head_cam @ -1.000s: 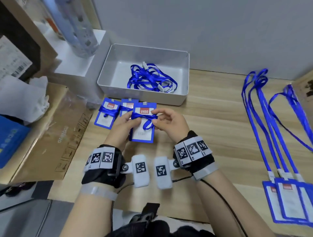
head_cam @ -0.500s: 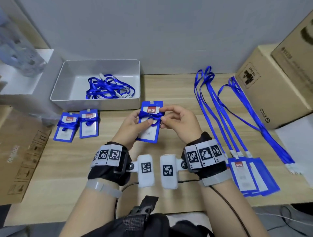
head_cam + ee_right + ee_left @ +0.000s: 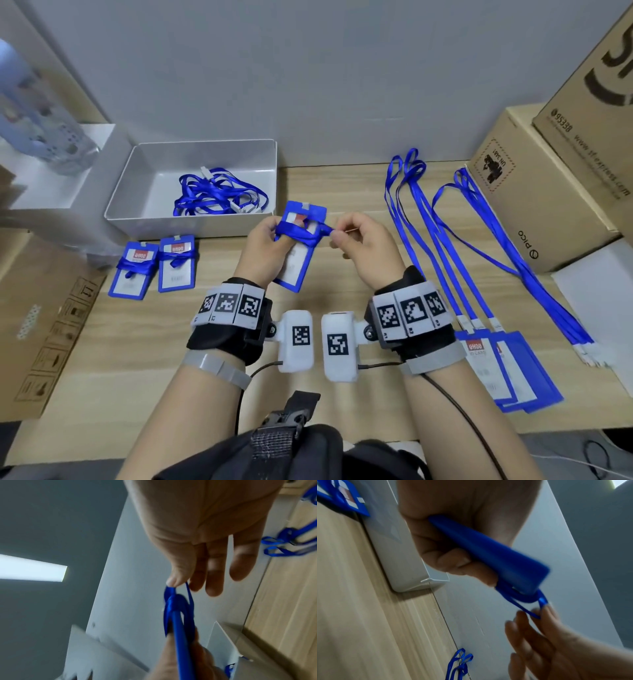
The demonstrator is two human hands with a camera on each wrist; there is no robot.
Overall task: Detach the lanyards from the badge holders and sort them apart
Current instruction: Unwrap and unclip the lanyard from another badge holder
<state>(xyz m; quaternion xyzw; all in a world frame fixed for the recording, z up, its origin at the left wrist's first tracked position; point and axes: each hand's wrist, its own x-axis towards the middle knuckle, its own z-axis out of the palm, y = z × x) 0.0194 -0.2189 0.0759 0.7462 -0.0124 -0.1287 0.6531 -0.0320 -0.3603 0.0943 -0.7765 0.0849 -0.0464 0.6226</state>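
Observation:
My left hand grips a blue badge holder lifted above the wooden table, its blue lanyard wound around it. My right hand pinches the free end of that lanyard between thumb and forefinger, just right of the holder. In the left wrist view the holder sits in my curled fingers, with the lanyard loop caught by the right fingertips. The right wrist view shows the thumb and finger pinching the lanyard above the holder's edge.
A white tray at the back left holds several loose lanyards. Two wrapped badge holders lie in front of it. Several badge holders with stretched-out lanyards lie on the right beside cardboard boxes.
The holder has been lifted and carried right, away from the two wrapped ones. My right hand has pulled the lanyard's end out to the right, loosening the wrap.

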